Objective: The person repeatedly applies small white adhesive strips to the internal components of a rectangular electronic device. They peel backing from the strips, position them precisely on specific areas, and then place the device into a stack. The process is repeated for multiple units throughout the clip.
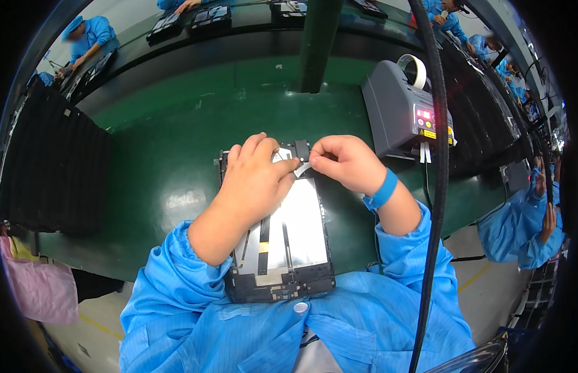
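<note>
An opened tablet (306, 230), with a silvery back plate and black ends, lies lengthwise before me on the green bench. My left hand (255, 174) rests palm down over its upper left part, holding nothing that shows. One of its fingers reaches right and touches the tablet's far end beside a short white strip of tape (302, 168). My right hand (348, 163), with a blue band at the wrist, pinches the strip's right end between thumb and forefinger. Under my left hand part of the tablet is hidden.
A grey tape dispenser (394, 109) with a white roll stands at the far right. Black stacked trays (50, 168) fill the left side. A green post (319, 50) rises at the back, and a black cable (433, 186) hangs at right. Co-workers sit along the far line.
</note>
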The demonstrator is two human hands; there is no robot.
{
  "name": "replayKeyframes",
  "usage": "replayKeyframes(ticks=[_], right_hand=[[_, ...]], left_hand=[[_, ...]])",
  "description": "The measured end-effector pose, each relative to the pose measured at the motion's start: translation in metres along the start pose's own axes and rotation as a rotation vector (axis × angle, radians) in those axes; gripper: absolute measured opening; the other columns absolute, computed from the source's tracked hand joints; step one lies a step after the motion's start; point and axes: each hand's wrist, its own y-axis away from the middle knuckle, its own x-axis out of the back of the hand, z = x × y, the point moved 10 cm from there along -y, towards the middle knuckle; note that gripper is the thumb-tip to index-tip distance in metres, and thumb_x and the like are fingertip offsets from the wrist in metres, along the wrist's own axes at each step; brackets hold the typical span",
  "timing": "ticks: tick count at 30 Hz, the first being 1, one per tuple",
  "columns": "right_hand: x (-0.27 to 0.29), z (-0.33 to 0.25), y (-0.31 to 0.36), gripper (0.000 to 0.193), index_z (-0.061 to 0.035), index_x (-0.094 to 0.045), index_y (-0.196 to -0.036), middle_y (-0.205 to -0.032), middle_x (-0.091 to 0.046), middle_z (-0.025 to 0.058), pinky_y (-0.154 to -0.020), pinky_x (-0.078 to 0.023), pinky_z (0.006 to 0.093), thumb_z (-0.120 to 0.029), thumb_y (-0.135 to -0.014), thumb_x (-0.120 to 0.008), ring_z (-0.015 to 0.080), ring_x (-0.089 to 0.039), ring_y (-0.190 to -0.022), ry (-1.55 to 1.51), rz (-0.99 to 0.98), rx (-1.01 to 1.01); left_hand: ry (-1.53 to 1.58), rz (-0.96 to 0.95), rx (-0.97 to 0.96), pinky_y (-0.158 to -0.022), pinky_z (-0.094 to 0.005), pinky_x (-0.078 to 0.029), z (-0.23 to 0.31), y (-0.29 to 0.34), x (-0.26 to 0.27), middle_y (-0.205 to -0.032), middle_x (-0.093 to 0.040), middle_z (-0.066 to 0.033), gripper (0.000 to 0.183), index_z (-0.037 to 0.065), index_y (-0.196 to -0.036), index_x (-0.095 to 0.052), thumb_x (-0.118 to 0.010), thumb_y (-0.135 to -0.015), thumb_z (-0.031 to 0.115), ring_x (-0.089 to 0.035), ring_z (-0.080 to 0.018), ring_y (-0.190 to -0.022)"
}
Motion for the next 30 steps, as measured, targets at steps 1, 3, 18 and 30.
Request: replayKeyframes(ticks=[1, 3, 18, 30], right_hand=[[-0.001, 0.003, -0.005, 0.011, -0.0003, -0.063, -0.082, -0.070, -0.060, 0.0005, -0.059, -0.043, 0.0232, -0.011, -0.085, -0.063, 0.0065, -0.052, -0.065, 0.108, -0.008, -0.010], [-0.007, 0.016, -0.013, 0.013, -0.0004, -0.063, -0.080, -0.068, -0.060, 0.0015, -0.057, -0.044, 0.0242, -0.013, -0.083, -0.064, 0.0074, -0.052, -0.062, 0.140, -0.041, -0.067], [-0.012, 0.012, -0.015, 0.014, -0.0009, -0.061, -0.070, -0.062, -0.059, 0.0027, -0.053, -0.044, 0.0260, -0.013, -0.075, -0.066, 0.0088, -0.052, -0.056, 0.243, 0.052, -0.101], [-0.003, 0.063, 0.020, 0.025, -0.0030, -0.044, -0.096, -0.075, -0.057, 0.0047, -0.043, -0.042, 0.0239, -0.012, -0.085, -0.064, 0.0105, -0.055, -0.053, -0.240, 0.313, -0.388]], left_hand=[[0.001, 0.000, -0.001, -0.091, -0.0460, -0.037, -0.001, 0.000, 0.000, -0.105, -0.057, -0.0096, 0.024, 0.015, -0.098, -0.073, -0.065, -0.076, 0.015, -0.048, -0.0344, -0.116], [-0.001, -0.003, -0.007, -0.091, -0.0463, -0.037, -0.001, -0.001, 0.000, -0.105, -0.057, -0.0097, 0.025, 0.016, -0.098, -0.073, -0.064, -0.075, 0.014, -0.048, -0.0346, -0.116], [0.074, -0.012, 0.071, -0.090, -0.0458, -0.035, -0.010, -0.006, -0.003, -0.097, -0.058, -0.0081, 0.014, 0.014, -0.085, -0.076, -0.070, -0.077, 0.024, -0.047, -0.0326, -0.115], [-0.036, 0.037, 0.048, -0.103, -0.0495, -0.032, -0.010, 0.001, 0.024, -0.128, -0.047, -0.0174, 0.052, 0.011, -0.119, -0.059, -0.075, -0.071, 0.025, -0.034, -0.0399, -0.131]])
